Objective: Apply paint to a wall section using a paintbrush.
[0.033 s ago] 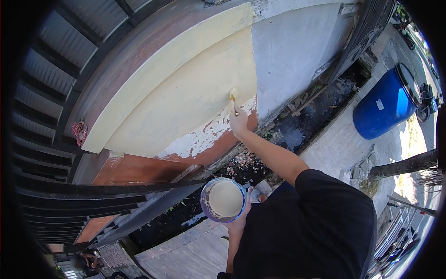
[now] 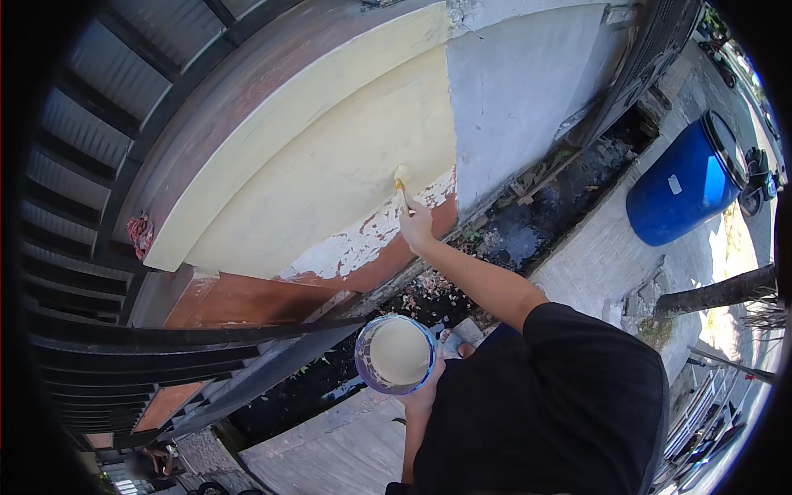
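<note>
My right hand (image 2: 417, 223) grips the handle of a paintbrush (image 2: 400, 185), its arm stretched out to the wall. The bristles touch the cream-painted part of the wall (image 2: 330, 157), at a wet-looking pale patch. Just below the brush, white flaking paint (image 2: 351, 247) gives way to a reddish-brown strip. Close to my body, my left hand (image 2: 425, 396) holds a paint bucket (image 2: 361, 375) by its side and underneath. Cream paint (image 2: 399, 351) fills much of the bucket, and smears coat its inner wall. Some of the left fingers are hidden behind the bucket.
A dark drainage ditch (image 2: 516, 243) with debris runs along the wall's foot. Beside it lies a concrete path (image 2: 577, 256) with a blue barrel (image 2: 681, 186). Dark metal railings (image 2: 99, 330) stand at left. A crumpled reddish cloth (image 2: 140, 235) sits on the ledge's end.
My right hand and the paintbrush have moved a little left and down along the cream wall. The bucket in my left hand has barely shifted.
</note>
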Tool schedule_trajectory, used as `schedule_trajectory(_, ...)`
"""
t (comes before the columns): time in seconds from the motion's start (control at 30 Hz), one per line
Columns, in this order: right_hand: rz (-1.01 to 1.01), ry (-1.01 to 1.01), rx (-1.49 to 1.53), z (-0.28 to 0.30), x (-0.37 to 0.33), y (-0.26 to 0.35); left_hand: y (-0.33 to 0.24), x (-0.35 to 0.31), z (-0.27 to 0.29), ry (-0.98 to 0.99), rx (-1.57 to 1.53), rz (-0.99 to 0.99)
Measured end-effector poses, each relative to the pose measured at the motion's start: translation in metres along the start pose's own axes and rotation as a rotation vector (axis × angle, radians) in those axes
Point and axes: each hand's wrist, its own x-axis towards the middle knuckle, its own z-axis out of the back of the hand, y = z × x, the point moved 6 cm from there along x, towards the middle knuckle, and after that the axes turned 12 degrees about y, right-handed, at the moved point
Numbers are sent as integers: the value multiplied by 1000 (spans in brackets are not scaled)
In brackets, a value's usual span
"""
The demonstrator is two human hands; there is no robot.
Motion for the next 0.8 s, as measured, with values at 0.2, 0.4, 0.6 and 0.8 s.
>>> schedule_trajectory(0.2, 19, -72, 12, 42, -9, -47, 3, 4, 2, -76, -110, 13)
schedule_trajectory(0.4, 97, -246, 199, 46, 70, -33, 2, -5, 12, -74, 12, -92)
schedule_trajectory(0.6, -143, 195, -39, -96, -51, -94, 19, -18, 18, -106, 71, 134)
schedule_trajectory(0.8, 3, 483, -376, -26, 26, -95, 8, -15, 17, -146, -15, 98)
